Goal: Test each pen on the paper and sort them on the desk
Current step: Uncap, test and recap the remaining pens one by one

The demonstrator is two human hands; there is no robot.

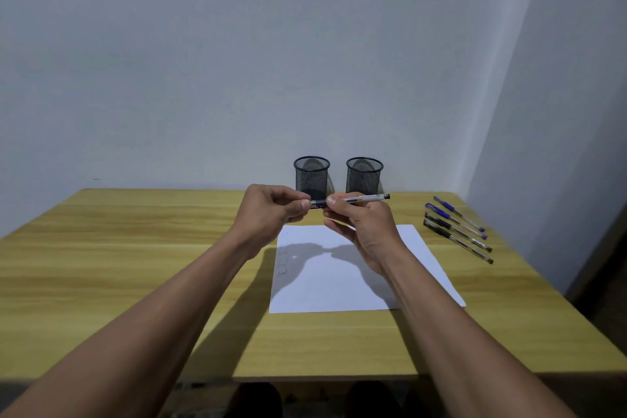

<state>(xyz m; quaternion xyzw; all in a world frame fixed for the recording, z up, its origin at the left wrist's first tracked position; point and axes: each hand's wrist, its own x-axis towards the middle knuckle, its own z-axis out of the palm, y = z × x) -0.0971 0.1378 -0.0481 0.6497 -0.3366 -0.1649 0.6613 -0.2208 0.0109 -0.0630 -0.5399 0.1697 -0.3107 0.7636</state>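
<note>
Seen from the head camera, the left hand point(268, 210) and right hand point(363, 227) hold one pen point(359, 199) level above the paper point(339, 282). The fingers point(298, 205) of both hands pinch it, the left at its dark end. Four other pens point(456, 229) lie on the counter point(135, 248) at the right, and two mesh cups point(311, 176) point(364, 176) stand behind.

On rectangular light-wood desk point(135, 248), right of centre: white paper sheet point(339, 295). Behind it, at far edge, two black wire-mesh cups side by side: left cup point(311, 173), right cup point(364, 175). Right of sheet, four slim plastic pens point(456, 229) in a row. Above sheet's far edge, before cups: clear-barrelled pen point(359, 199), left hand point(268, 207) at its left end, right hand point(363, 224) just beside
</note>
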